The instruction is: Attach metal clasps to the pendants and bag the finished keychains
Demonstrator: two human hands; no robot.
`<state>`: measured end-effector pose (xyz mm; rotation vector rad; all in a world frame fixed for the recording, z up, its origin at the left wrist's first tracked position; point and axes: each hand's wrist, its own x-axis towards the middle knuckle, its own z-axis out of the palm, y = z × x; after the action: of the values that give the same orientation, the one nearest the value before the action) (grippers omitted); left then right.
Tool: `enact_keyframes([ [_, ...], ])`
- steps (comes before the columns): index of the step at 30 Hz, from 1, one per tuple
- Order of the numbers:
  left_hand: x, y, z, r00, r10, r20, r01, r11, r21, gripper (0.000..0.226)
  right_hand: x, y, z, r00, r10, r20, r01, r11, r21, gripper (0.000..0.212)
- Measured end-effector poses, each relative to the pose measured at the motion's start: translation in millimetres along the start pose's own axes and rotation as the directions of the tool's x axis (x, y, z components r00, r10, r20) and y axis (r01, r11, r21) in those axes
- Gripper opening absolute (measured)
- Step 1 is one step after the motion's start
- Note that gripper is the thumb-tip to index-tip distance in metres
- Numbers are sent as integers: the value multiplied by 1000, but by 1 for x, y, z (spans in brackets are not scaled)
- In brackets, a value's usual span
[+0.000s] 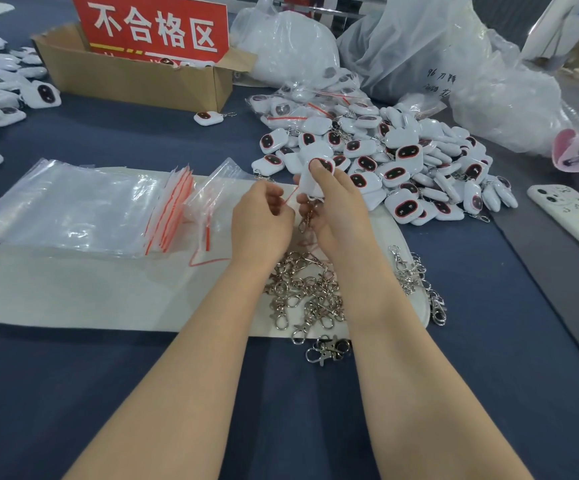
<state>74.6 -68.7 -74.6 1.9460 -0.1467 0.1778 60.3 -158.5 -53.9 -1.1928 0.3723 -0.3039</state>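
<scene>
Right hand (329,209) grips one pendant (310,183): white, rounded square, glossy dark oval face with a red rim, thumb over the face. A silver clasp (306,218) hangs from the pendant's lower end, between both hands. Left hand (260,216) has its fingers curled, pinching a small clear bag (290,197) by its red strip; bag barely visible. Both hands are raised over the far part of the white mat (73,292).

Pendant pile (402,161) just right of the hands, touching the mat's far right corner. Loose clasps (302,292) lie heaped on the mat under the right forearm, some spilling over its near edge onto the blue cloth (281,410). Zip bag stack (73,206) covers the mat's left far side. Open cloth near the person and between the mat and the cardboard box (135,81). Phone (575,220) at the right edge
</scene>
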Motion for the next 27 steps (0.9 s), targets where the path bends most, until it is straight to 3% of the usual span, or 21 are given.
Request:
enact_keyframes([
  [9, 0, 1, -1, 1000, 3, -5, -3, 1000, 7, 23, 3, 10, -4, 986, -158, 50, 165, 970, -181, 6],
  [17, 2, -1, 0, 1000, 8, -10, -8, 1000, -10, 19, 3, 8, -2, 996, -80, 37, 84, 991, -103, 17],
  [27, 1, -1, 1, 1000, -3, -2, 3, 999, -39, 14, 3, 6, -3, 993, -79, 86, 83, 996, -38, 20],
])
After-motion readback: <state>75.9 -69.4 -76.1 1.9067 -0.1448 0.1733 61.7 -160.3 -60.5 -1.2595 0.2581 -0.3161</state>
